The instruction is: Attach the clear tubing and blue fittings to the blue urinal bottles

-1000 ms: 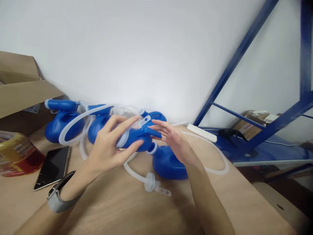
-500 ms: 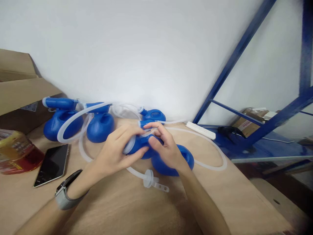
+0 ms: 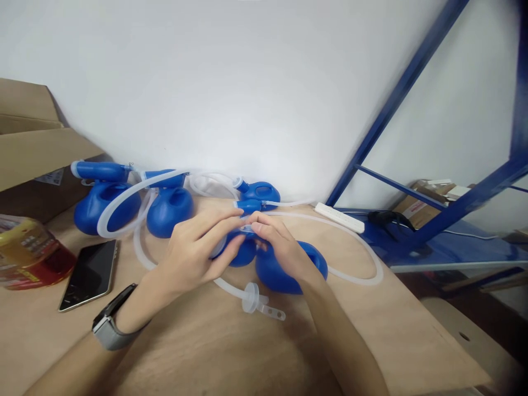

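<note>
My left hand (image 3: 192, 253) is closed around the pale-capped end of a blue plastic urinal part (image 3: 243, 252), its thumb in front and its fingers over the top. My right hand (image 3: 280, 242) meets it from the other side, thumb and fingers pinched at a small clear plastic piece (image 3: 246, 227) on top. My fingers cover much of both. Below the right hand, a round blue urinal bottle (image 3: 284, 275) with a handle hole rests on the table; whether it joins the held part is hidden. A clear hose cap (image 3: 250, 298) with a holed strap lies in front.
More blue bottles (image 3: 169, 213) with white hoses (image 3: 119, 209) stand along the wall. At left are a phone (image 3: 88, 275), a bottle of reddish liquid (image 3: 33, 256) and a cardboard box (image 3: 45, 148). A white power strip (image 3: 339, 218) lies by the blue rack (image 3: 396, 104) on the right.
My right thumb has moved up from the side of the blue part to the clear piece on top. The fingertips of both hands are closer together.
</note>
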The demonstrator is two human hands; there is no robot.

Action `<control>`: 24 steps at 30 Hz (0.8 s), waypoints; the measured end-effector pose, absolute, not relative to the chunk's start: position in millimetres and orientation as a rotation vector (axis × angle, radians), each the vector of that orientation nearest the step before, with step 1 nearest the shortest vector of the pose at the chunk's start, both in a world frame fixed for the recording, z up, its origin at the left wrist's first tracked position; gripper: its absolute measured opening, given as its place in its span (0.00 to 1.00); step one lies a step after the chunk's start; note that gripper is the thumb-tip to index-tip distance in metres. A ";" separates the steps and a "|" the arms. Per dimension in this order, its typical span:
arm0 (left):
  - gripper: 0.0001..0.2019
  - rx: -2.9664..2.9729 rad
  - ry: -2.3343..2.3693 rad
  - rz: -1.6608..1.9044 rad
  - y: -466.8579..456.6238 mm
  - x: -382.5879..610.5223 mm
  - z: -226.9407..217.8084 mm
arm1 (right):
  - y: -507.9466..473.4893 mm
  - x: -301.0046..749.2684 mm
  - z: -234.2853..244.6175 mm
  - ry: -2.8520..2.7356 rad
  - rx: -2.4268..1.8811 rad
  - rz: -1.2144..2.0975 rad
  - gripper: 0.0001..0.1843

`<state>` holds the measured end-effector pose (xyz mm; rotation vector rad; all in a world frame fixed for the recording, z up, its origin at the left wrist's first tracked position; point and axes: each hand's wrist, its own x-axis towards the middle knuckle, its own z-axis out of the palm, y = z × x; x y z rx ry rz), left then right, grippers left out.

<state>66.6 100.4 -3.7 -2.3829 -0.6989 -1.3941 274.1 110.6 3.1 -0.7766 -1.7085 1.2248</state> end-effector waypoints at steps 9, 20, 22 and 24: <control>0.18 -2.365 -0.595 -1.384 104.5 59.4 -2.8 | 112.2 274.3 0.6 -1.777 -0.672 1.225 0.16; 0.15 -2.220 -0.524 -1.377 102.1 64.1 -3.2 | 104.5 265.1 -8.0 -1.662 -0.690 1.122 0.19; 0.14 -2.192 -0.517 -1.345 101.7 65.5 -4.3 | 102.0 260.7 -8.1 -1.606 -0.726 1.114 0.21; 0.14 -2.169 -0.524 -1.293 102.2 65.7 -5.1 | 100.2 257.8 -8.1 -1.585 -0.747 1.097 0.22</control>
